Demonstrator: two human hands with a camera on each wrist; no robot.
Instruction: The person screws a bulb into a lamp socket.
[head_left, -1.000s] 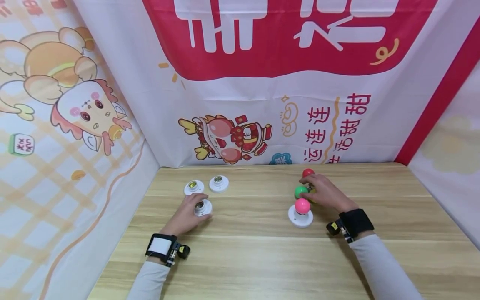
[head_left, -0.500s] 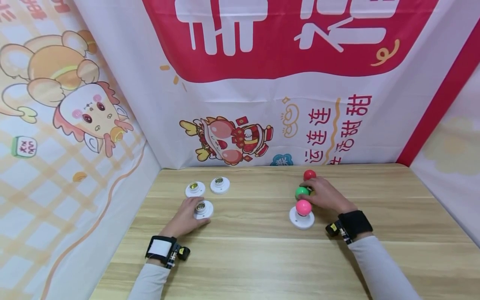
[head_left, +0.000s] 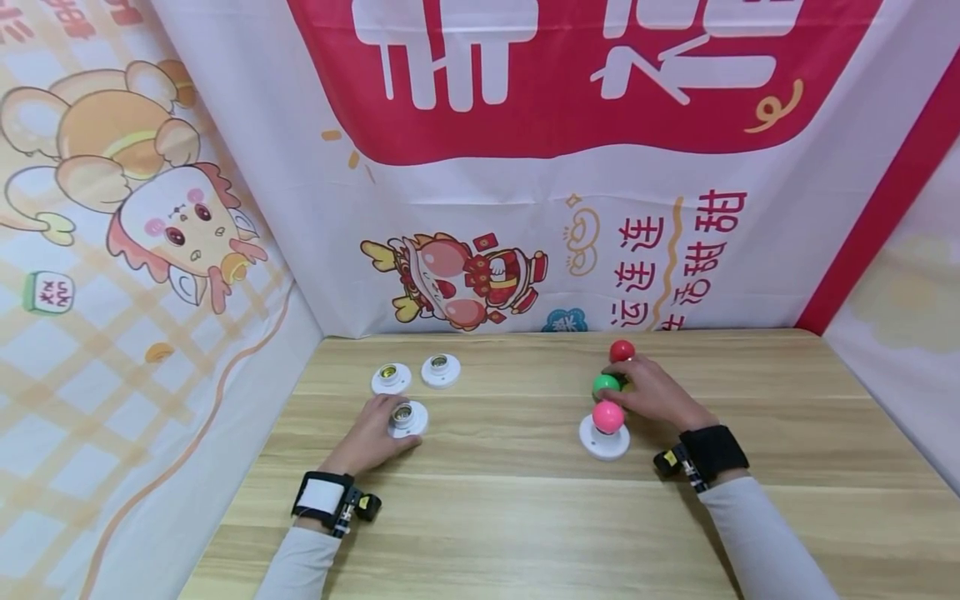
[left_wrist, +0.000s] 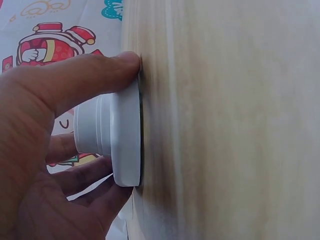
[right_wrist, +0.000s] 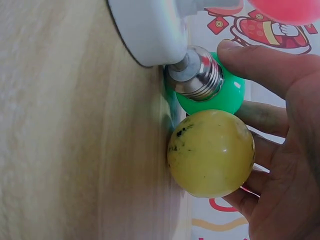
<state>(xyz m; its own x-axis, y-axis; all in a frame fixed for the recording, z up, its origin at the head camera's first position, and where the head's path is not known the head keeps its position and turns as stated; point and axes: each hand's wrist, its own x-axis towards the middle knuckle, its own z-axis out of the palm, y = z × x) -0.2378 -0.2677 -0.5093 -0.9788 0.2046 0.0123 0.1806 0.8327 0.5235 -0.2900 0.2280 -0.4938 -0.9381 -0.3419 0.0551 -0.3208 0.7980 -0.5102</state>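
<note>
My left hand holds a white round lamp socket by its rim, thumb on the near edge and fingers round the far side. In the left wrist view the socket's flat base lies close against the wooden table. At the right, my right hand pinches a green light bulb between thumb and fingers. Its metal screw end shows in the right wrist view, beside a yellow bulb with dark specks. In front of them a pink bulb stands upright in another white socket.
Two more white sockets stand behind my left hand, mouths up. A red bulb lies just beyond my right hand near the table's back edge. Printed cloth hangs behind and at the sides.
The fingers of my left hand have shifted slightly back along the socket's rim. My right fingers have drawn in a little around the green bulb. The bulbs and sockets stay about where they were.
</note>
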